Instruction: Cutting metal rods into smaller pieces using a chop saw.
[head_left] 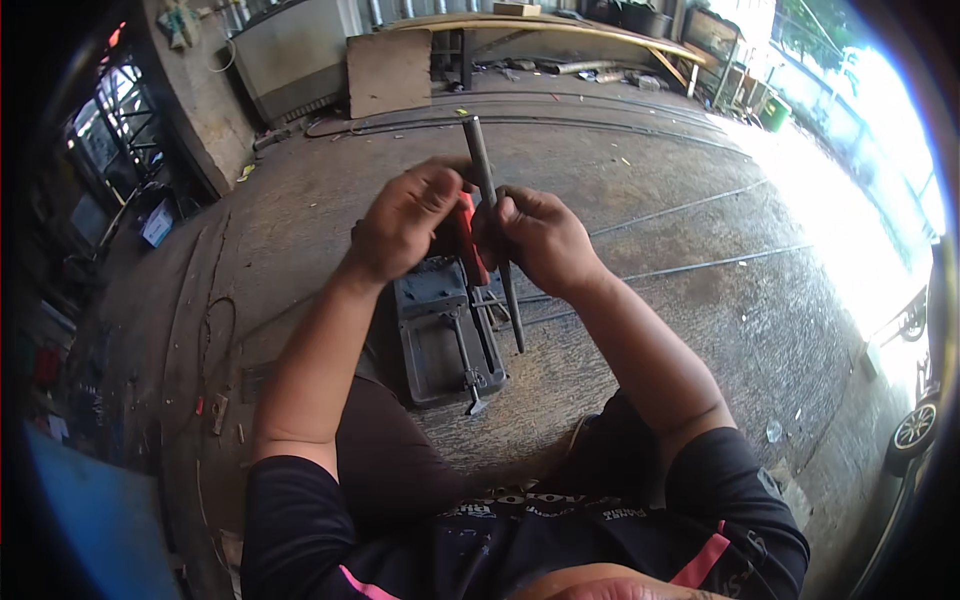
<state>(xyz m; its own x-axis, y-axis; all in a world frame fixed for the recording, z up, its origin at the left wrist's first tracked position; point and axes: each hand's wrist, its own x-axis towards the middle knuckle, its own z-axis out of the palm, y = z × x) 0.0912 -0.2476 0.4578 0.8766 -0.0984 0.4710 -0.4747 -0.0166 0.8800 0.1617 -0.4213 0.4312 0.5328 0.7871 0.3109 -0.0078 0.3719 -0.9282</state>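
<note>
A grey metal rod (481, 155), thick at the top and tapering to a narrow lower end, stands steeply tilted in front of me. My right hand (535, 235) is closed around its middle, thumb pressed on it. Just left of the rod is my left hand (405, 220), its fingers curled behind the rod's upper part; whether it grips the rod or something small is hidden. Between my hands shows a red bar-like part (469, 240). Below lies a dark metal machine base (425, 365) with a clamp screw (463, 350), partly covered by my left hand and forearm.
Long thin metal bars (715, 260) lie across the concrete floor (640, 390). A brown board (390, 75) leans near a wooden bench (560, 25) at the back. A wheel (914, 427) stands at far right, and a blue surface (100, 510) fills the lower left.
</note>
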